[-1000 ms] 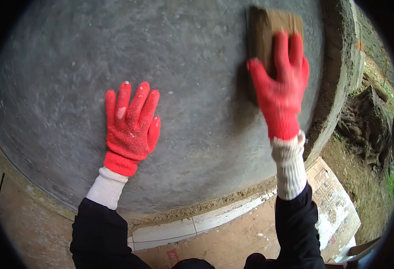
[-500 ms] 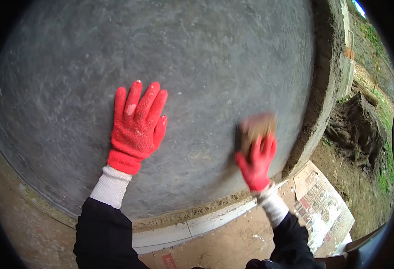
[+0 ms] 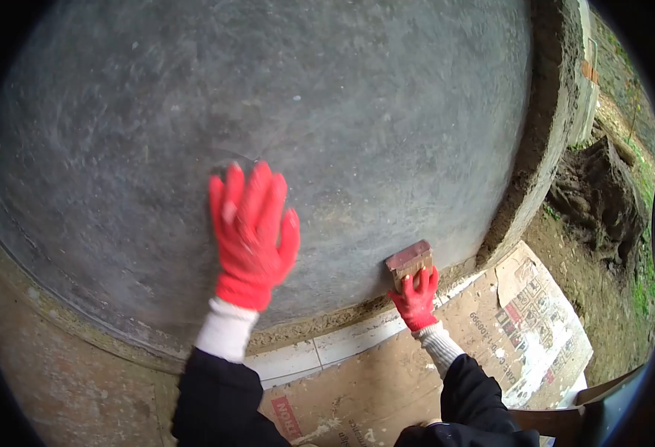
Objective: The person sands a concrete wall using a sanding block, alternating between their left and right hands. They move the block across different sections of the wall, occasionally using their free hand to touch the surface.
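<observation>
A large smooth grey wall surface (image 3: 387, 119) fills most of the view. My left hand (image 3: 254, 235), in a red glove, is at its lower middle with the fingers spread and nothing held. Lower and to the right, my right hand (image 3: 417, 298), also gloved in red, grips a brown block (image 3: 409, 259) with a reddish face. The block is at the grey surface, close to its bottom edge. Both gloves have white knit cuffs.
Rough mortar edging (image 3: 521, 201) runs down the right side and along the bottom. White tiles (image 3: 342, 344) and printed cardboard (image 3: 387, 380) lie below. A dark earthy mound (image 3: 599, 197) stands outside at right.
My right hand has moved down with the block, towards the bottom edge. My left hand has shifted right and slightly down, its fingers still spread. The view has shifted slightly.
</observation>
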`<state>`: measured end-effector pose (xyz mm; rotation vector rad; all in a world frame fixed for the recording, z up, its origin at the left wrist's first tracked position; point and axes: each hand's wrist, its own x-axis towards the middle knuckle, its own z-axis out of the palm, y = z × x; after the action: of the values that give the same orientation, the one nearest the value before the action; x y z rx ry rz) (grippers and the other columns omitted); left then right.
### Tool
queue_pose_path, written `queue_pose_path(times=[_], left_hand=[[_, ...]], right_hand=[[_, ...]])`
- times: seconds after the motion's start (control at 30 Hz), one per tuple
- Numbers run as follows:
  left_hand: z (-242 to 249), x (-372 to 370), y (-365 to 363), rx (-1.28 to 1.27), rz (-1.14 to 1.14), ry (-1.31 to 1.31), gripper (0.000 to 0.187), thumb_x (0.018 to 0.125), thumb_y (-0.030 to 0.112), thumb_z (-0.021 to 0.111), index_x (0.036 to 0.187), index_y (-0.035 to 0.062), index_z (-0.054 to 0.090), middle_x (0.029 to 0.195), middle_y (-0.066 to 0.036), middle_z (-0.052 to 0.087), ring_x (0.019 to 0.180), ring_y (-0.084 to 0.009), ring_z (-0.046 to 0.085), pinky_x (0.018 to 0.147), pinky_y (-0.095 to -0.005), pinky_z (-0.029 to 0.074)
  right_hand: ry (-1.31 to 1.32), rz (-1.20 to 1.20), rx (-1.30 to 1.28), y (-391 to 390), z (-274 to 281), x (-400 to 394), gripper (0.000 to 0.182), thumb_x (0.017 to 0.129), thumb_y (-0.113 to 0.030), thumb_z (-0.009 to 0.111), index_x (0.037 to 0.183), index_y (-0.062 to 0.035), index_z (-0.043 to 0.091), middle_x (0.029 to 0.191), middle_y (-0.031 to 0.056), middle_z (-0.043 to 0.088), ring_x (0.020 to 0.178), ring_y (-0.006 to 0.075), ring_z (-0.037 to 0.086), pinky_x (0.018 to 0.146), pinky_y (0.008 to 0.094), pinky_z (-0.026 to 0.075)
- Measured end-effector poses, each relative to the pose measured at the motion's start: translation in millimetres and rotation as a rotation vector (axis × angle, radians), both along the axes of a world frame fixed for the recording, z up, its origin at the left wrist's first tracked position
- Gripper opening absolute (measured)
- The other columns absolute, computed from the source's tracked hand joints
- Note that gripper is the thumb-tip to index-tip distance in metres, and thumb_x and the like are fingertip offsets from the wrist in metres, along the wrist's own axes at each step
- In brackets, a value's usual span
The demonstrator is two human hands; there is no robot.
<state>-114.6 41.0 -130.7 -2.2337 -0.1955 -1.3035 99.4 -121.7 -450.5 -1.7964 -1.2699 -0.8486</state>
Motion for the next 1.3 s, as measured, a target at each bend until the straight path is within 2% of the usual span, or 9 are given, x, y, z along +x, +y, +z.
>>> queue_pose_path(times=[0.3, 0.4, 0.57, 0.67, 0.8, 0.9, 1.07, 1.17, 1.3], left_hand=[[-127.5, -23.7, -44.8, -0.495, -0.035, -0.031, 0.052, 0.082, 0.012, 0.064, 0.129, -0.0031, 0.048, 0.139, -0.021, 0.044, 0.133, -0.0450, 0.034, 0.111, -0.0586, 0.024], [-140.4, -28.1, -44.4, -0.552, 0.005, -0.060, 0.055, 0.082, 0.012, 0.064, 0.132, -0.0031, 0.045, 0.141, -0.020, 0.043, 0.134, -0.0449, 0.032, 0.111, -0.0570, 0.024], [-147.0, -31.4, -47.4, -0.663, 0.107, 0.035, 0.060, 0.082, 0.014, 0.064, 0.136, -0.0025, 0.042, 0.145, -0.021, 0.040, 0.136, -0.0454, 0.029, 0.113, -0.0568, 0.021], [-150.4, -34.0, -43.9, -0.684, 0.129, 0.087, 0.063, 0.082, 0.015, 0.064, 0.138, -0.0025, 0.040, 0.147, -0.021, 0.038, 0.137, -0.0458, 0.028, 0.113, -0.0572, 0.019], [-155.3, -33.6, -42.6, -0.657, 0.126, 0.101, 0.065, 0.082, 0.016, 0.064, 0.139, -0.0027, 0.038, 0.147, -0.021, 0.036, 0.138, -0.0462, 0.026, 0.114, -0.0576, 0.017], [-160.1, -31.0, -44.0, -0.677, 0.129, 0.069, 0.065, 0.082, 0.016, 0.064, 0.139, -0.0028, 0.038, 0.147, -0.021, 0.036, 0.138, -0.0466, 0.025, 0.114, -0.0577, 0.017], [-156.7, -28.5, -48.2, -0.717, 0.137, 0.040, 0.065, 0.082, 0.018, 0.064, 0.138, -0.0028, 0.039, 0.147, -0.021, 0.037, 0.137, -0.0472, 0.025, 0.113, -0.0580, 0.017], [-159.3, -32.7, -46.6, -0.662, 0.138, 0.041, 0.064, 0.081, 0.018, 0.065, 0.137, -0.0025, 0.041, 0.146, -0.020, 0.038, 0.137, -0.0472, 0.026, 0.113, -0.0584, 0.017], [-169.2, -29.1, -48.6, -0.731, 0.117, 0.064, 0.063, 0.081, 0.019, 0.066, 0.135, -0.0017, 0.042, 0.146, -0.020, 0.038, 0.137, -0.0468, 0.026, 0.113, -0.0582, 0.018]], right_hand=[[-0.075, -0.126, 0.442, 32.9, 275.5, 17.4, 0.081, 0.066, -0.021, 0.082, 0.137, -0.0087, 0.043, 0.139, 0.0320, 0.035, 0.122, 0.0521, 0.038, 0.102, 0.0596, 0.032], [-0.065, -0.111, 0.378, 29.5, 231.5, 13.1, 0.084, 0.066, -0.025, 0.083, 0.138, -0.0097, 0.041, 0.139, 0.0303, 0.035, 0.121, 0.0530, 0.038, 0.101, 0.0628, 0.032], [-0.099, -0.028, 0.083, 13.1, 1.6, -8.2, 0.096, 0.061, -0.027, 0.086, 0.140, -0.0178, 0.032, 0.141, 0.0301, 0.030, 0.119, 0.0586, 0.037, 0.093, 0.0696, 0.038], [-0.113, -0.065, 0.173, 18.5, 16.8, 0.9, 0.098, 0.060, -0.025, 0.087, 0.141, -0.0208, 0.032, 0.142, 0.0310, 0.027, 0.120, 0.0585, 0.036, 0.092, 0.0676, 0.039], [0.044, -0.018, 0.474, 35.7, 188.5, 1.2, 0.087, 0.069, -0.014, 0.083, 0.144, -0.0115, 0.038, 0.147, 0.0306, 0.027, 0.129, 0.0493, 0.032, 0.102, 0.0548, 0.033], [-0.010, -0.107, 0.471, 38.4, 223.9, 4.8, 0.084, 0.069, -0.015, 0.083, 0.142, -0.0104, 0.040, 0.146, 0.0291, 0.028, 0.128, 0.0491, 0.034, 0.100, 0.0541, 0.035], [-0.065, 0.014, 0.183, 24.4, 37.2, -12.7, 0.089, 0.060, -0.024, 0.087, 0.136, -0.0156, 0.041, 0.138, 0.0286, 0.034, 0.120, 0.0556, 0.036, 0.094, 0.0663, 0.036], [-0.183, 0.014, -0.083, 2.6, 7.2, -1.5, 0.087, 0.057, -0.026, 0.087, 0.129, -0.0145, 0.039, 0.130, 0.0279, 0.038, 0.118, 0.0548, 0.038, 0.093, 0.0687, 0.036], [-0.168, -0.110, 0.282, 33.3, 207.7, 5.0, 0.080, 0.066, -0.026, 0.079, 0.134, -0.0048, 0.044, 0.136, 0.0358, 0.037, 0.125, 0.0503, 0.038, 0.101, 0.0640, 0.029]])
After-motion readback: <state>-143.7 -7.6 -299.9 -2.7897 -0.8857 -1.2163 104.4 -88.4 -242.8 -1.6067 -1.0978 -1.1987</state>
